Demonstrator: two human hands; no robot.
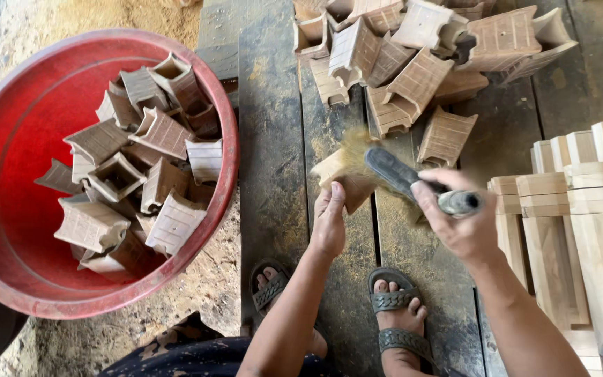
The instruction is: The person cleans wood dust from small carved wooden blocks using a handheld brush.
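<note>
Below the head camera, single view: a person sits over dark wooden planks (273,174), sandalled feet (399,314) resting on them
Left hand: the left hand (329,223) grips the lower end of a small carved wooden piece (347,178), fingers closed round it, holding it just above the planks
Right hand: the right hand (458,220) is clenched on the handle of a brush (413,183); its bristles meet the piece in a blur of golden-brown
Piece in hand: centre of the view, between the two hands, its detail smeared by motion
Judged done: a red basin (8,209) at left holds a heap of darker, similar pieces (134,174), apparently already brushed
Judged left: a pile of paler pieces (420,63) lies on the planks beyond the hands; it looks about as large as the basin heap, so the work seems roughly half through
Surface: worn planks with gaps, dusted with sawdust (354,139) near the hands
Surroundings: sandy, sawdust-strewn ground (197,286) round the basin; stacked pale wooden parts (581,209) at right; no walls visible
</note>
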